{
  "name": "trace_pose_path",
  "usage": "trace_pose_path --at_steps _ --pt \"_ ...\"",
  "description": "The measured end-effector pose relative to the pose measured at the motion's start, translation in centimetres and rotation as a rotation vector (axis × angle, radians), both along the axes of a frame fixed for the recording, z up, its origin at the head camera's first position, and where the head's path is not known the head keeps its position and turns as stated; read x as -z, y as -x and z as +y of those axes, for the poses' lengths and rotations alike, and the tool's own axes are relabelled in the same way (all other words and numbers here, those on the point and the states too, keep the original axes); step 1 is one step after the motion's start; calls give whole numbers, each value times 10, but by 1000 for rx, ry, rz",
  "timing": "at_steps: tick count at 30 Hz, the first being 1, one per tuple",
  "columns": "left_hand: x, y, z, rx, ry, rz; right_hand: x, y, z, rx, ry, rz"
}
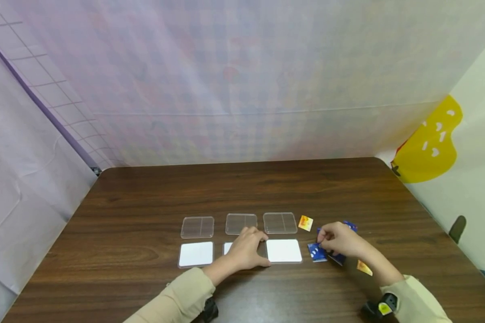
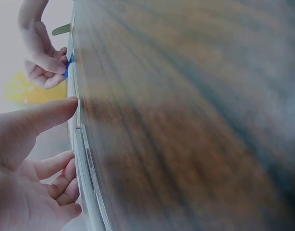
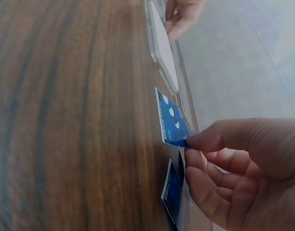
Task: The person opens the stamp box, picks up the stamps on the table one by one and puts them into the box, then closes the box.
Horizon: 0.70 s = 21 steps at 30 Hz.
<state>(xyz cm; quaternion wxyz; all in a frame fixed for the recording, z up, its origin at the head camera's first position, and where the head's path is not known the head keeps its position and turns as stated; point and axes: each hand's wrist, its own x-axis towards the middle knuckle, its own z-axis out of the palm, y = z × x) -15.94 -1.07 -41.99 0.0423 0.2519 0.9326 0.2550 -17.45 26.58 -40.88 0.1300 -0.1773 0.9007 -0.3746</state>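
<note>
Just beside white-lined case (image 1: 284, 250), blue packet (image 1: 316, 253)

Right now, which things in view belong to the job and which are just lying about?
Job, by the look of it:
blue packets, one pinched in the right hand
white boxes, left hand at the rightmost
probably clear plastic pieces, lined up behind
probably orange packets, near the blue ones

Just background, it seems:
yellow decoration
patterned curtain

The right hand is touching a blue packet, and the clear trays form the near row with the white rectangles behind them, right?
Not quite: the head view shows the clear trays in the far row, behind the white rectangles. The right hand does touch a blue packet.
</note>
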Motion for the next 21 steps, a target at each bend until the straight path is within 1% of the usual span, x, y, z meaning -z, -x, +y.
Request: trace_pose_path --at_steps 6,11,16,21 --pt "-1 -1 0 0 -2 -7 -3 2 6 -33 90 -88" --pt "-1 -1 0 2 1 4 -7 4 8 -45 124 -149" --pt "-1 -1 0 3 0 6 -12 6 2 -68 137 -163" --pt "-1 -1 -1 2 -2 8 -19 7 -11 -99 168 -180"
